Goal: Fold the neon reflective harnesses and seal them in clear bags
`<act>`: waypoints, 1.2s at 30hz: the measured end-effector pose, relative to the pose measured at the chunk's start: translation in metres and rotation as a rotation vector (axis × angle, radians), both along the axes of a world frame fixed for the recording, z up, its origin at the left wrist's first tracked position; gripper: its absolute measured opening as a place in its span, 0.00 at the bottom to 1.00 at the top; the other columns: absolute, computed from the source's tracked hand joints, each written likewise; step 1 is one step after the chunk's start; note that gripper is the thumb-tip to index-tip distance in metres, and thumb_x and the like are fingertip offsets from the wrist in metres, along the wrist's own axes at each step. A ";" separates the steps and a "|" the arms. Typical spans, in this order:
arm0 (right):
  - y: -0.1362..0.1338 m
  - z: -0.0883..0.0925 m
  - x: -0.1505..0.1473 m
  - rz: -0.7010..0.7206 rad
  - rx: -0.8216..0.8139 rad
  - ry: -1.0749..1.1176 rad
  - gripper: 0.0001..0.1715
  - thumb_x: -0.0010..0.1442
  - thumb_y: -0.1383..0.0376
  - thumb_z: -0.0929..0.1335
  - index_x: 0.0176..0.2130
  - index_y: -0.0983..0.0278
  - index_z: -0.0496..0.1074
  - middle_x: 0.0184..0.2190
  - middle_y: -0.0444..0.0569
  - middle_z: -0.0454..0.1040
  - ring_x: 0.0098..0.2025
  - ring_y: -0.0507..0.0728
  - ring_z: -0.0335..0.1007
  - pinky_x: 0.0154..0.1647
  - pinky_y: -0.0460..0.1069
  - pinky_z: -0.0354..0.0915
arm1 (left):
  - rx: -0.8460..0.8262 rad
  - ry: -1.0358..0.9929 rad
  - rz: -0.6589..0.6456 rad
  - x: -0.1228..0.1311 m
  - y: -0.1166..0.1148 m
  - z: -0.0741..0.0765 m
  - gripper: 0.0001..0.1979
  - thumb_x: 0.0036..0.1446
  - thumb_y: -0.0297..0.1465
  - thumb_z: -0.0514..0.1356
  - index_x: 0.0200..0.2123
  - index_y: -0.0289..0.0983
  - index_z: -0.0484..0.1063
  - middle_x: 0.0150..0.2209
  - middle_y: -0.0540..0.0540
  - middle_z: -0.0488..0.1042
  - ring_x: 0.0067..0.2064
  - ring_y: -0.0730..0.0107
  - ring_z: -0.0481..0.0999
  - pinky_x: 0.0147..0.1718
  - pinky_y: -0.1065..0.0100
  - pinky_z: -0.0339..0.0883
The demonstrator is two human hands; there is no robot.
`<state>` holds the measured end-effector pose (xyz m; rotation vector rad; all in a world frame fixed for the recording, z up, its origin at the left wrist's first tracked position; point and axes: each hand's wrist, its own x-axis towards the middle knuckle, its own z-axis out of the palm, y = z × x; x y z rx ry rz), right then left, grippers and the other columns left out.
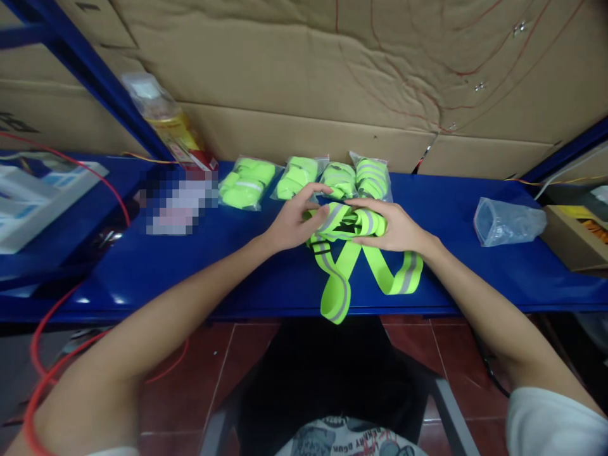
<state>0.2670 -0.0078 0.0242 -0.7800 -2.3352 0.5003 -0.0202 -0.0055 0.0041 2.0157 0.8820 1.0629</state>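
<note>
A loosely bundled neon-yellow reflective strap (394, 278) with a grey stripe lies over the blue shelf near its front edge. My left hand (297, 218) curves round the bundle's left side, thumb and forefinger bent over it. From the right, my right hand (399, 227) grips the other side, fingers behind and thumb in front. Two loops hang down toward the shelf edge, the left one with a black slider (322, 248). Just behind the hands, several clear bags of folded neon-yellow straps stand in a row, among them a left bag (247, 183) and a right bag (373, 178).
The blue shelf (190, 278) backs onto a cardboard wall (285, 69). A bottle (171, 123) with a red and yellow label stands back left. On the right are a clear plastic bag (508, 221) and an open cardboard box (570, 237). Red tubing (35, 354) runs along the left.
</note>
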 end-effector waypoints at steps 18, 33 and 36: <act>-0.006 -0.003 -0.009 -0.191 0.011 0.045 0.43 0.53 0.44 0.83 0.62 0.55 0.79 0.63 0.56 0.76 0.64 0.71 0.74 0.67 0.64 0.70 | -0.269 -0.165 0.222 0.007 0.014 -0.010 0.25 0.63 0.56 0.66 0.46 0.41 0.80 0.32 0.49 0.79 0.33 0.66 0.75 0.29 0.68 0.65; 0.001 -0.002 -0.010 -0.247 -0.577 0.374 0.22 0.52 0.45 0.82 0.34 0.60 0.88 0.25 0.44 0.79 0.25 0.52 0.66 0.27 0.49 0.59 | 0.098 0.125 0.080 0.000 0.004 0.005 0.21 0.59 0.51 0.70 0.35 0.37 0.79 0.43 0.42 0.79 0.45 0.58 0.79 0.48 0.59 0.72; 0.005 -0.005 -0.010 -0.193 -0.735 0.428 0.20 0.49 0.49 0.84 0.36 0.59 0.88 0.33 0.46 0.85 0.31 0.53 0.75 0.34 0.49 0.68 | -0.157 0.050 -0.047 -0.002 0.007 0.007 0.16 0.58 0.44 0.70 0.40 0.37 0.80 0.37 0.47 0.80 0.40 0.61 0.79 0.42 0.63 0.72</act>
